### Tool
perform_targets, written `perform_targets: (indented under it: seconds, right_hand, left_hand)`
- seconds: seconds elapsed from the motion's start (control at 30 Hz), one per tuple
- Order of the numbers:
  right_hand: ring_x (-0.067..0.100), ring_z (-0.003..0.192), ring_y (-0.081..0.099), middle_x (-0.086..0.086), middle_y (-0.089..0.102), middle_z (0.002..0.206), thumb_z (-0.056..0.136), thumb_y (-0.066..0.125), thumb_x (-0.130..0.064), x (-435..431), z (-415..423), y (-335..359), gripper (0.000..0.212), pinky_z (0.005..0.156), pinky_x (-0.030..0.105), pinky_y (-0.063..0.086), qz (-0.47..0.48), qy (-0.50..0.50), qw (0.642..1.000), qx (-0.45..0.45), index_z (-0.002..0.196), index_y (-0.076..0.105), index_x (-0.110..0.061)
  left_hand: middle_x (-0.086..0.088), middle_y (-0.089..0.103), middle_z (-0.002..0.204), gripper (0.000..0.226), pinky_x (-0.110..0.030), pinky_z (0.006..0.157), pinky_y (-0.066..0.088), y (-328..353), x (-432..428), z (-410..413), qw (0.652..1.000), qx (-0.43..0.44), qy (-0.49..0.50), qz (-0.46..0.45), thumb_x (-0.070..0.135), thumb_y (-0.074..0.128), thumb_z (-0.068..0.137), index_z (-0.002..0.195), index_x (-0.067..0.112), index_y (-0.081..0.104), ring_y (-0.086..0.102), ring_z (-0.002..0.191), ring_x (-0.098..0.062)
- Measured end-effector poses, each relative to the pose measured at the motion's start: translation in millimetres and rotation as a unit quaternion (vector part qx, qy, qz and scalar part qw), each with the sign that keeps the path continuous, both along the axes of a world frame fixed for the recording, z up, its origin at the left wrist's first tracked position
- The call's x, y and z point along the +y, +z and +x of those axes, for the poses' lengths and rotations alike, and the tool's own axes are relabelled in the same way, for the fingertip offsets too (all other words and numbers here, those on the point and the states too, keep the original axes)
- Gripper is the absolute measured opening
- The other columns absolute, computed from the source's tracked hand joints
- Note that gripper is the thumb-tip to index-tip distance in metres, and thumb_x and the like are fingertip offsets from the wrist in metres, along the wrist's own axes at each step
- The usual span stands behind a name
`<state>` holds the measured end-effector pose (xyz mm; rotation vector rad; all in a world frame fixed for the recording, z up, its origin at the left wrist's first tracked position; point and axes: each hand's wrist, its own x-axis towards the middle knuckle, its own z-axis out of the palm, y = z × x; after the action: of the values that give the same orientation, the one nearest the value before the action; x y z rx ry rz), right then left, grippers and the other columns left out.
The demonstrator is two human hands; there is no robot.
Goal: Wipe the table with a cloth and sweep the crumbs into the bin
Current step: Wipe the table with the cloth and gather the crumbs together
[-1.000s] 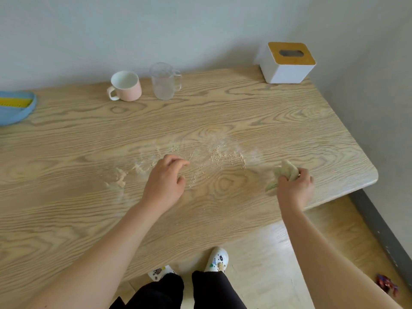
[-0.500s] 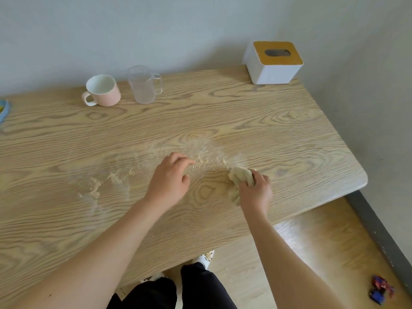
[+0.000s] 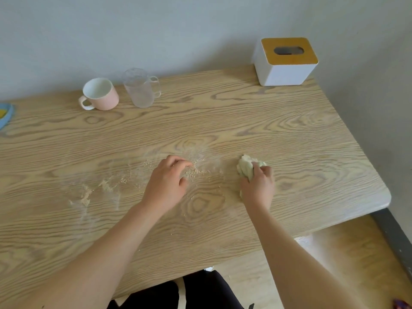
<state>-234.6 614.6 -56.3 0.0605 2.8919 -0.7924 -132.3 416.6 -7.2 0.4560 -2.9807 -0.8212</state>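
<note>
Pale crumbs (image 3: pixel 194 171) lie scattered on the light wooden table (image 3: pixel 289 139), with a small heap right at my left fingertips. Further smears and crumb piles (image 3: pixel 85 195) trail off to the left. My left hand (image 3: pixel 167 186) rests cupped on the table and holds nothing. To its right, my right hand (image 3: pixel 257 188) grips a crumpled pale green cloth (image 3: pixel 246 167) pressed onto the tabletop, a short gap away from the heap. No bin is in view.
At the back stand a pink mug (image 3: pixel 100 94) and a clear glass cup (image 3: pixel 140 88). A white tissue box with a wooden lid (image 3: pixel 286 61) sits in the back right corner. A blue tray edge (image 3: pixel 5 115) shows at far left. The table's rounded corner (image 3: pixel 383 197) is near the wall.
My right hand slid the cloth leftward across the table towards my left hand, pushing crumbs into a heap at my left fingertips. My left hand stayed put.
</note>
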Motion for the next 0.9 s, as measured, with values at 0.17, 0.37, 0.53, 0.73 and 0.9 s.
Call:
perform_targets:
  seconds: [0.17, 0.37, 0.53, 0.73, 0.9]
  right_hand:
    - [0.013, 0.087, 0.052, -0.002, 0.052, 0.112, 0.081, 0.062, -0.01, -34.6, 6.8, 8.4, 0.044, 0.076, 0.021, 0.042, -0.107, 0.069, 0.992, 0.007, 0.124, 0.06, -0.018]
    - [0.02, 0.094, 0.055, 0.003, 0.051, 0.117, 0.081, 0.059, -0.008, 10.4, -57.2, 15.0, 0.045, 0.078, 0.023, 0.037, -0.064, -0.005, 0.996, 0.055, 0.125, 0.058, -0.016]
    - [0.028, 0.101, 0.048, 0.008, 0.044, 0.12, 0.083, 0.053, -0.008, 5.9, -61.9, -2.1, 0.049, 0.089, 0.035, 0.041, 0.022, 0.025, 0.999, 0.028, 0.132, 0.049, -0.015]
    - [0.022, 0.102, 0.05, 0.002, 0.044, 0.12, 0.083, 0.06, -0.015, -60.6, -0.3, -4.2, 0.051, 0.087, 0.032, 0.048, -0.038, 0.197, 0.98, -0.008, 0.133, 0.048, -0.02]
    - [0.016, 0.081, 0.056, 0.002, 0.053, 0.104, 0.079, 0.063, -0.005, -68.0, -25.6, 9.0, 0.04, 0.074, 0.028, 0.053, -0.143, 0.181, 0.971, 0.068, 0.118, 0.063, -0.012]
  left_hand:
    - [0.005, 0.047, 0.124, 0.037, -0.025, 0.1, 0.033, 4.4, 3.6, -11.4, 1.0, 0.012, 0.006, -0.01, 0.009, 0.056, 0.087, 0.123, 0.019, 0.057, 0.044, 0.117, -0.013]
    - [0.005, 0.047, 0.125, 0.039, -0.029, 0.103, 0.036, 1.8, -3.7, -16.1, 0.999, 0.01, 0.036, -0.009, 0.009, 0.057, 0.086, 0.124, 0.02, 0.056, 0.044, 0.118, -0.013]
    - [0.005, 0.047, 0.125, 0.04, -0.03, 0.103, 0.037, -2.5, -3.9, -20.0, 0.999, 0.01, 0.05, -0.008, 0.009, 0.057, 0.086, 0.124, 0.02, 0.056, 0.044, 0.118, -0.013]
    - [0.005, 0.047, 0.126, 0.038, -0.027, 0.1, 0.036, -3.7, -3.6, -22.1, 0.998, 0.012, 0.061, -0.01, 0.01, 0.057, 0.087, 0.124, 0.019, 0.056, 0.044, 0.118, -0.013]
    - [0.005, 0.046, 0.126, 0.038, -0.021, 0.097, 0.031, -3.3, -15.6, -17.6, 0.996, 0.024, 0.081, -0.027, 0.01, 0.057, 0.088, 0.124, 0.02, 0.056, 0.043, 0.117, -0.013]
